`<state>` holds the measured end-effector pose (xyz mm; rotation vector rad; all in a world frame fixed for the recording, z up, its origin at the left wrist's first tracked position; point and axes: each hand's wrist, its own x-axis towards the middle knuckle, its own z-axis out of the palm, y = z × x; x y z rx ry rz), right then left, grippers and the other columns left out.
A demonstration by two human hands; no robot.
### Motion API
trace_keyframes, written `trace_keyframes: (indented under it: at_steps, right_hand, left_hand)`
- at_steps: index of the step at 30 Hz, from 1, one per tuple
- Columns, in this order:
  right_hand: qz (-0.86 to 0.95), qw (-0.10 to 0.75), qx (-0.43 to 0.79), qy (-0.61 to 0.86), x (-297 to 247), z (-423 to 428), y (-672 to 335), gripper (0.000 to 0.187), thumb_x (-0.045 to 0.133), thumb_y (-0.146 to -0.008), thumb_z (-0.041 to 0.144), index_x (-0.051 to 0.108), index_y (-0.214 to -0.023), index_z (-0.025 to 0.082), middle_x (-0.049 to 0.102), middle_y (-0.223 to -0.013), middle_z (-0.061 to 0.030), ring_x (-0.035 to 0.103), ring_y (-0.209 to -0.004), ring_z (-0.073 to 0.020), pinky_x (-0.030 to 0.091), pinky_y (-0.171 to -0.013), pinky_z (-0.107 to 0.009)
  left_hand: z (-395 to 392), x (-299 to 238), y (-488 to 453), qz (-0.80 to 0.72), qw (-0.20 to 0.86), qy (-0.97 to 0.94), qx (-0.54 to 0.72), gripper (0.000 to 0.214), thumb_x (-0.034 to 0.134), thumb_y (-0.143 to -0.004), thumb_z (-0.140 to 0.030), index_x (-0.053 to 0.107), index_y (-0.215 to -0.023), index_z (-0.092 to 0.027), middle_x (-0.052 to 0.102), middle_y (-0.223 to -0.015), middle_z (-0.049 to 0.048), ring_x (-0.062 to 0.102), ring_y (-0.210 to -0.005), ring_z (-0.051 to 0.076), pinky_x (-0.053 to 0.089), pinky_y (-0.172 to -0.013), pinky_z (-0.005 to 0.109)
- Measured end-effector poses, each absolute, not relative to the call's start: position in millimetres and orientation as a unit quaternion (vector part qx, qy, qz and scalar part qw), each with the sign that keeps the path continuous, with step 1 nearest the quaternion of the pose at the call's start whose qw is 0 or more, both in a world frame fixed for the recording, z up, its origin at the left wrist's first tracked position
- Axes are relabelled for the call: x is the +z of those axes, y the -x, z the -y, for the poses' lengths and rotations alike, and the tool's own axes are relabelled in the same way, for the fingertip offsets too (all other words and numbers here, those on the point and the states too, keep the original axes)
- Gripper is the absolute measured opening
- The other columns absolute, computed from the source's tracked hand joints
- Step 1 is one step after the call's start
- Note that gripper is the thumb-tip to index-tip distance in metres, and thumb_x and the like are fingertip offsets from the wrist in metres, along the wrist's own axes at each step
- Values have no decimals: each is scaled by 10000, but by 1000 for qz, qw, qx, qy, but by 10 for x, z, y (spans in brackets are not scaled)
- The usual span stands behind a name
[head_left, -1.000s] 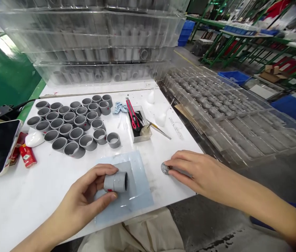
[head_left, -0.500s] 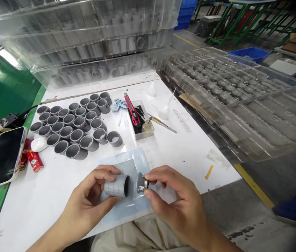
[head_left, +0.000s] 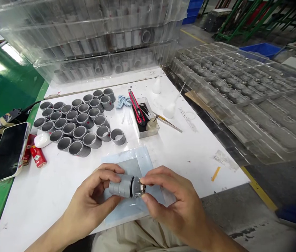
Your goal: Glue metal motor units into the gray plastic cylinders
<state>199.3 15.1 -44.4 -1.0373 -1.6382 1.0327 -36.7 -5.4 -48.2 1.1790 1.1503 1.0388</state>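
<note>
My left hand [head_left: 90, 204] grips a short grey plastic sleeve [head_left: 120, 186], held on its side above a pale blue mat [head_left: 142, 159] on the white table [head_left: 189, 147]. My right hand [head_left: 174, 201] pinches a small round metal part [head_left: 138, 189] with thumb and forefinger. The metal part sits in the sleeve's open right end. Several more grey sleeves [head_left: 77, 124] stand upright in rows at the left back of the table.
A clear box [head_left: 148, 120] holds a red utility knife [head_left: 136, 106] and a small glue jar with a brush. A phone [head_left: 7, 152], a white mouse [head_left: 42, 140] and a red packet [head_left: 38, 156] lie left. Stacked clear trays [head_left: 98, 38] stand behind, more trays [head_left: 242, 91] right.
My right hand picked up the metal part from the table's right side, carried it left and brought it into the open end of the sleeve in my left hand.
</note>
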Motion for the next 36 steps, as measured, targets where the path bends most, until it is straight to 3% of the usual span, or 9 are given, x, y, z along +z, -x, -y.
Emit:
trace_keyframes:
  at_steps: [18,25,30,33,36]
  right_hand:
    - [666,443,419,430,-422,-132,-1974,205,790,-842,171,808,-1023,264,784,-935,-25,758,-838,-173,653,-753,-269]
    - [665,435,435,424,-415,-145,-1966,201,798,-838,158,815,-1028,219,790,-959,-18,761,-877,-132,624,-802,-199]
    - [648,408,475,434,-401,-162,-1996,169,809,-901,262,820,-1069,251,802,-994,-2,759,-905,-125,608,-823,-189]
    - [616,389,497,472,-364,-165,-2005,118,830,-905,335,816,-1003,272,806,-921,30,734,-835,-111,589,-787,-175]
    - [587,394,508,492,-334,-138,-1982,116,791,-936,368,837,-967,266,821,-951,5,741,-865,-136,588,-807,-206]
  left_hand:
    - [56,-496,403,-475,563,-536,413,405,679,-922,28,702,-1096,-337,642,-1284,0,676,-1050,112,565,-836,133]
    - [31,-553,434,-456,572,-545,409,393,696,-935,23,669,-1114,-326,631,-1296,8,679,-1081,120,574,-851,147]
    - [42,-558,441,-457,580,-529,418,359,733,-937,-9,679,-1113,-317,639,-1298,18,695,-1080,128,583,-857,164]
    - [50,-557,456,-458,571,-533,424,374,775,-923,-41,713,-1137,-341,658,-1301,21,689,-1149,151,591,-901,182]
    - [64,-499,451,-468,539,-551,432,406,870,-871,-128,764,-1167,-385,677,-1267,19,687,-1173,185,598,-850,172]
